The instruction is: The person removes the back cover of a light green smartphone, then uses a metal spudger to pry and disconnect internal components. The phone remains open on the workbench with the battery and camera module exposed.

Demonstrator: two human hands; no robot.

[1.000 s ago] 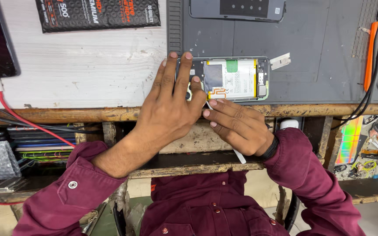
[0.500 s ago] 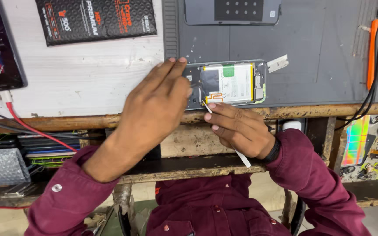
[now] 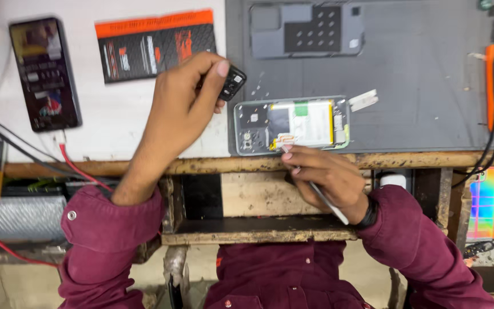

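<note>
An opened phone (image 3: 291,125) lies back-up on the grey mat (image 3: 418,74), its white battery and circuit board showing. My left hand (image 3: 184,106) is lifted just left of it and pinches a small black plastic part (image 3: 233,83) between thumb and forefinger. My right hand (image 3: 324,174) rests at the bench's front edge below the phone, gripping a thin white tool (image 3: 327,200) whose tip touches the phone's lower rim near an orange flex cable.
A grey back cover (image 3: 307,28) lies further back on the mat. A black-and-orange packet (image 3: 155,44) and a second phone (image 3: 44,71) lie at the left. Red and black cables (image 3: 75,169) run at the left; an orange tool (image 3: 490,86) lies at the right.
My left hand has lifted off the opened phone and moved left and up, now pinching the small black part. The right hand with the tool has stayed at the phone's lower edge.
</note>
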